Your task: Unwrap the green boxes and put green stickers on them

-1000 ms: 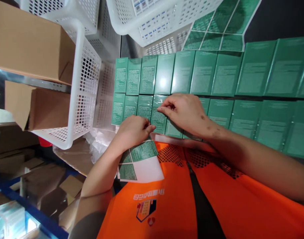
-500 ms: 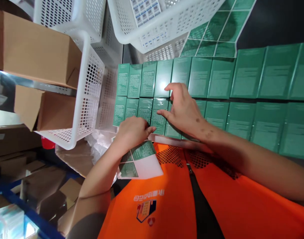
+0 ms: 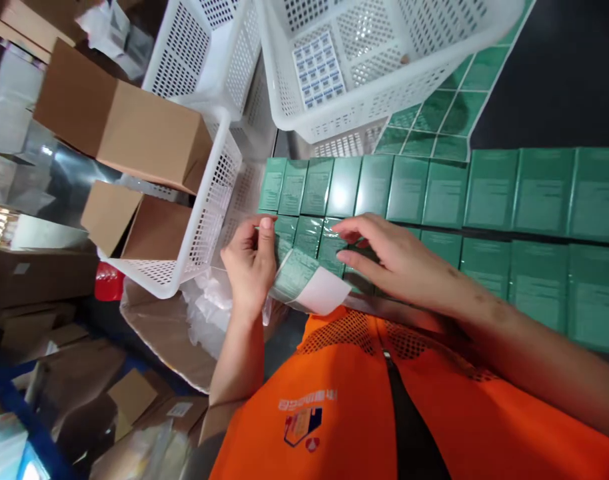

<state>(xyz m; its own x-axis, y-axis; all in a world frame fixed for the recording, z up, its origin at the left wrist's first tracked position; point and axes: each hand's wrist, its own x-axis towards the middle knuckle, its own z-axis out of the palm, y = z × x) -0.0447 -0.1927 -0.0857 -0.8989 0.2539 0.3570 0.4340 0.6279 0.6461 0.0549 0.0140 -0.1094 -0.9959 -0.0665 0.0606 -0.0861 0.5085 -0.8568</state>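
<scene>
My left hand (image 3: 252,263) is closed on a sticker sheet (image 3: 324,291), thumb pressed against the fingers. Part of that sheet still carries green labels, and one corner is bare white backing. It hangs tilted over the near edge of the boxes. My right hand (image 3: 394,260) is open above the front row, thumb and fingers apart, with nothing visible between them. Two long rows of green boxes (image 3: 442,193) lie side by side beneath and beyond both hands. Some front-row boxes are hidden by my right hand and the sheet.
Behind the boxes stands a white basket (image 3: 354,120) holding a sheet of small printed labels (image 3: 318,70). A larger green sticker sheet (image 3: 462,110) lies partly under it. At left, another white basket (image 3: 212,213) holds open cardboard boxes (image 3: 144,130). Crumpled clear plastic (image 3: 204,313) lies below.
My left hand has lifted and turned, raising the sticker sheet off my vest towards the boxes. My right hand has shifted slightly right within the view. The camera view has also shifted.
</scene>
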